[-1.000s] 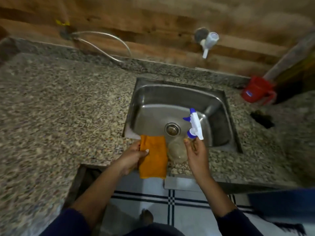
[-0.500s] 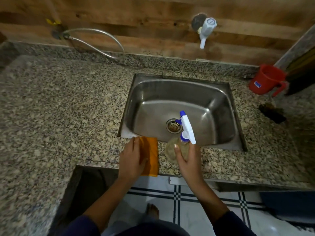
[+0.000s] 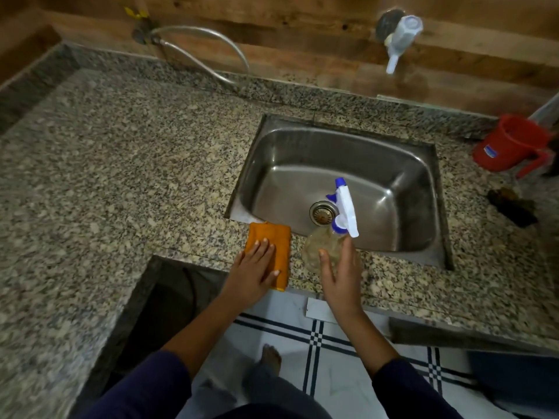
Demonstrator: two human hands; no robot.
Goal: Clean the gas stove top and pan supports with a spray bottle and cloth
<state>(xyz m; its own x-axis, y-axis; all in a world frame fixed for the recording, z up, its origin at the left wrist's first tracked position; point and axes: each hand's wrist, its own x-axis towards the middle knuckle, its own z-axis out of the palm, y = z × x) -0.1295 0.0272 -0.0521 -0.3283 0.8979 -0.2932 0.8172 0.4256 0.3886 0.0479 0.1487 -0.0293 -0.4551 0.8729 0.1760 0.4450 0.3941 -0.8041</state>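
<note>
Your orange cloth (image 3: pixel 272 243) lies folded on the front strip of the granite counter (image 3: pixel 121 176), just left of the steel sink (image 3: pixel 435 207), with your left hand (image 3: pixel 255 273) resting flat on it, fingers spread, apparently to pin it or gather it up. Just beside it to the right stands the clear spray bottle (image 3: pixel 325 247) with its white and blue trigger head upright, at the sink's front rim. Your right hand (image 3: pixel 341 278) is behind the bottle with fingers loosely spread; it seems barely touching, not gripping. No gas stove is in view, so both tools likely must be carried elsewhere. Farther out, a red mug (image 3: pixel 508 143) and a dark scrubber (image 3: pixel 512 205) sit right of the sink, and a wall tap (image 3: pixel 399 37) hangs above it. Nothing blocks either hand.
</note>
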